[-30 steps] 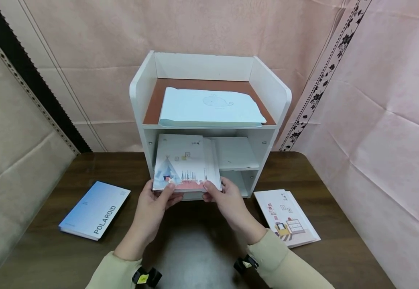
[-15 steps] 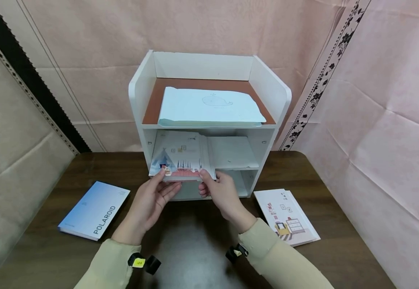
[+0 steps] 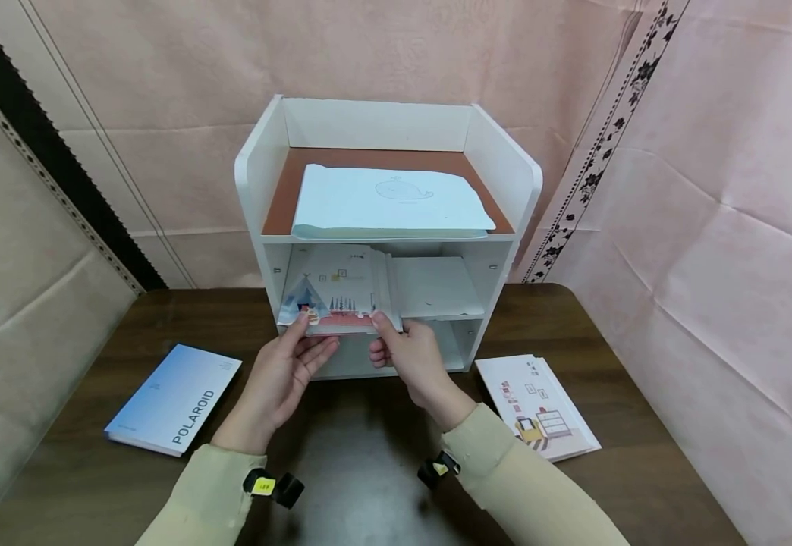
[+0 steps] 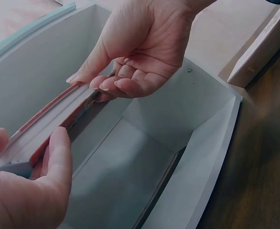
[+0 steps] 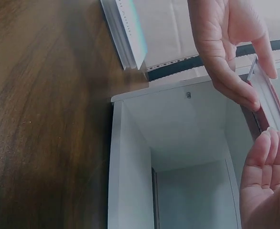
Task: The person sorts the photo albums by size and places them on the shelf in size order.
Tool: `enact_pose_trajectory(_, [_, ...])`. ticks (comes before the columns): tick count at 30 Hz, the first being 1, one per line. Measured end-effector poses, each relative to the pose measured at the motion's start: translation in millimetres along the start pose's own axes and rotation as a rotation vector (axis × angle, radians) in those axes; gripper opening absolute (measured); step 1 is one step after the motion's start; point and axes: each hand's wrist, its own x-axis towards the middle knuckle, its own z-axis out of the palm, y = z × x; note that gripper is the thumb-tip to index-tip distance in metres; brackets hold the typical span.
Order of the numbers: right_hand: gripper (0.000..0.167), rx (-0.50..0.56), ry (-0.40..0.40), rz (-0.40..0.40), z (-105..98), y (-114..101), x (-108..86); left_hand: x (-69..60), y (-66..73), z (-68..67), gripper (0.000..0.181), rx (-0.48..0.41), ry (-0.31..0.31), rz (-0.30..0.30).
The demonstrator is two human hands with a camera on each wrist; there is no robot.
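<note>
A white book with a blue tent and pink ground [image 3: 341, 292] lies on the middle shelf's left half, its front edge toward the person. The left hand [image 3: 276, 383] pinches its front left corner, thumb on top, other fingers lower and partly straight. At the front right, the right hand [image 3: 419, 364] grips the edge between thumb and curled fingers. Both hands meet the book's edge [image 4: 54, 117] in the left wrist view. A white strip shows along its right side; whether that is a second book, I cannot tell.
The white shelf unit [image 3: 526, 178] carries a paper with a whale drawing [image 3: 396, 201] on top. A white board or book [image 3: 437, 288] lies right on the middle shelf. On the wooden table [image 3: 362, 470] are a blue POLAROID book [image 3: 174, 398] at left and a white book [image 3: 535, 402] at right.
The tent book has moved back, deeper into the middle shelf, and slightly left. Both hands have followed it; the left fingers beneath are straighter. The whole view has shifted a little.
</note>
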Motion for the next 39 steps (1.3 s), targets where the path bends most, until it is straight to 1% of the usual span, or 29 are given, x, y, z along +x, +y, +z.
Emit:
enact_pose_trajectory(6, [0.044, 0.019, -0.049, 0.006, -3.0, 0.8, -1.0, -1.5, -0.5, -0.4, 0.064, 0.081, 0.022, -0.005])
enact_pose_trajectory(9, [0.039, 0.017, -0.066, -0.011, -2.1, -11.1, -11.2, -1.8, 0.5, -0.5, 0.065, 0.101, 0.036, -0.008])
enact_pose_trajectory(10, [0.038, 0.013, -0.066, -0.013, -2.1, -11.3, -11.1, -1.9, 0.7, -0.6, 0.066, 0.105, 0.041, -0.011])
enact_pose_trajectory(13, [0.042, 0.01, -0.053, -0.019, -1.4, -10.8, -10.6, -1.3, 1.6, -1.2, 0.065, 0.102, 0.043, -0.021])
enact_pose_trajectory(16, [0.049, 0.005, -0.029, -0.008, -2.5, 0.4, -1.5, -0.3, 2.2, -1.5, 0.062, 0.09, 0.044, -0.03])
enact_pose_trajectory(18, [0.053, 0.003, -0.018, -0.011, -2.1, 0.2, -2.1, 0.2, 2.4, -1.2, 0.061, 0.086, 0.044, -0.031])
enact_pose_trajectory(22, [0.054, 0.007, -0.018, -0.012, -2.1, 0.4, -2.1, 0.4, 1.3, -0.4, 0.063, 0.097, 0.05, -0.025])
enact_pose_trajectory(26, [0.049, -0.005, -0.046, -0.011, -4.9, 1.8, -2.0, -1.8, -2.7, -0.7, 0.066, 0.138, 0.047, -0.014])
enact_pose_trajectory(29, [0.043, -0.058, -0.061, -0.034, -11.2, 4.0, -2.7, -4.9, -7.7, -1.2, 0.069, 0.189, 0.044, -0.012])
enact_pose_trajectory(31, [0.04, -0.108, -0.066, -0.071, -17.8, 5.6, -5.0, -7.0, -11.9, -1.0, 0.071, 0.236, 0.045, -0.013])
enact_pose_trajectory(34, [0.038, -0.231, -0.051, -0.158, -31.7, 10.0, -10.7, -9.9, -19.3, 0.8, 0.071, 0.312, 0.038, -0.016])
enact_pose_trajectory(36, [0.038, -0.325, -0.025, -0.222, -42.7, 13.7, -15.1, -12.2, -24.9, 2.4, 0.071, 0.36, 0.026, -0.017])
enact_pose_trajectory(39, [0.037, -0.447, 0.019, -0.273, -61.7, 19.2, -20.9, -15.8, -34.8, 4.6, 0.068, 0.426, 0.006, -0.022])
